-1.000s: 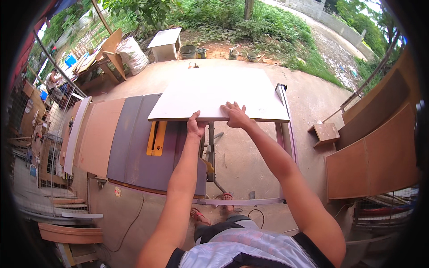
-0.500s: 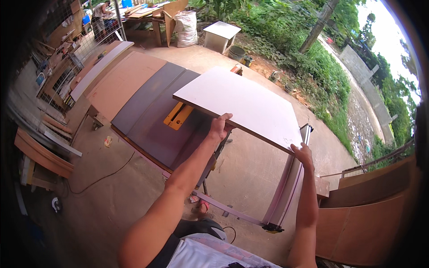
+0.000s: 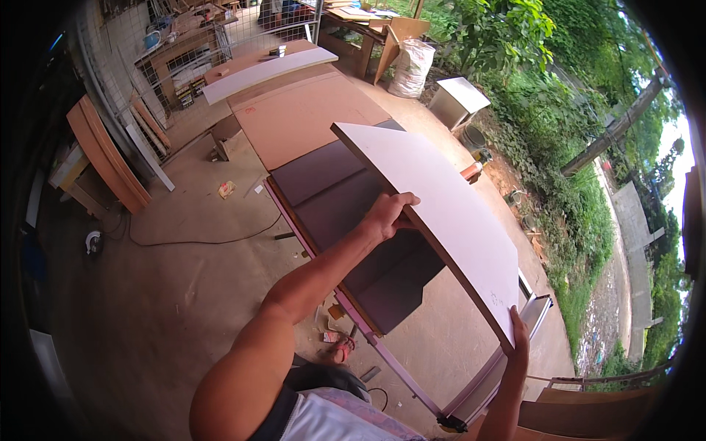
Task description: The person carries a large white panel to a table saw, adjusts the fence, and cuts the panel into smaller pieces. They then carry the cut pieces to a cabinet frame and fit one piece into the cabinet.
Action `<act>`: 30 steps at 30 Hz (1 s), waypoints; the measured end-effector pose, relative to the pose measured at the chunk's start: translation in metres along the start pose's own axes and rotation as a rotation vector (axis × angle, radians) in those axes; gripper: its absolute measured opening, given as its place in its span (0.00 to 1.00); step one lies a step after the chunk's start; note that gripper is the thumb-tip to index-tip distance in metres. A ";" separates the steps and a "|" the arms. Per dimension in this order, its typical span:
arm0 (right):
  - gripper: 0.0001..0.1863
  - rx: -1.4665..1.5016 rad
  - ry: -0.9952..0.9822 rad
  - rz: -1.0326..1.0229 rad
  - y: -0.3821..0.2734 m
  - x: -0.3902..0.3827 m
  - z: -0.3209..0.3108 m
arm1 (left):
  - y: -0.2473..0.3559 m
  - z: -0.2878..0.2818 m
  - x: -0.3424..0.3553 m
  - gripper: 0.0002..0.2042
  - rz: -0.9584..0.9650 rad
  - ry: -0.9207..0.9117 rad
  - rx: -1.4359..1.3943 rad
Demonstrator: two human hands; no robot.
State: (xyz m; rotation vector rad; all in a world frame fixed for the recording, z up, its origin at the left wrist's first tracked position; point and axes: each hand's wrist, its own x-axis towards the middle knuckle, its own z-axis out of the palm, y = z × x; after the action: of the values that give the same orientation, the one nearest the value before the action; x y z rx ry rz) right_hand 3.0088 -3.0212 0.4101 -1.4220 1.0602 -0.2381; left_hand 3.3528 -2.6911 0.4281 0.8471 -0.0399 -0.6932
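Holding a large white board [image 3: 441,220] clear of the saw counter [image 3: 346,220], I have both hands on its near long edge in an open-air workshop yard. My left hand [image 3: 388,214] has its grip clamped on that edge about midway along, fingers curled over the top face and thumb beneath. My right hand [image 3: 519,345] takes the near right corner from below, fingers wrapped up around the edge, its grip likewise closed on the board. The board is tilted, its far left corner raised and reaching out over the dark purple top of the counter, its near right end hanging past the pale rail [image 3: 507,353] at the counter's right side. No part of the board appears to touch the counter.

By my reading the lift is done and the carry is under way: the board is up and fully borne by the two hands, and setting it down somewhere remains. Where, the view does not show.

On the far left a brown sheet [image 3: 301,117] lies flat with a long white plank [image 3: 265,70] beyond it. A white sack [image 3: 412,67] and a small white cabinet [image 3: 460,99] stand at the far edge of the concrete, against green scrub. A black cable [image 3: 191,241] trails across the floor on the left.
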 end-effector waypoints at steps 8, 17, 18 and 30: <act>0.28 -0.157 -0.059 -0.033 -0.060 -0.004 0.197 | 0.165 -0.134 0.036 0.19 0.115 -0.012 0.071; 0.26 0.115 -0.107 -0.139 -0.098 -0.003 0.477 | 0.385 -0.280 0.084 0.23 0.181 0.087 0.229; 0.27 0.143 -0.169 -0.169 -0.094 0.001 0.502 | 0.402 -0.295 0.084 0.23 0.207 0.041 0.191; 0.24 0.310 -0.195 -0.322 -0.084 0.050 0.806 | 0.522 -0.559 0.159 0.22 0.191 0.180 0.107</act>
State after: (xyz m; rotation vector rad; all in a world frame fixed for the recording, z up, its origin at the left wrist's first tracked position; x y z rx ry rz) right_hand 3.6436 -2.5264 0.3035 -1.2975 0.6022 -0.4656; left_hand 3.9294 -2.1660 0.3791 0.9923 0.0041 -0.4370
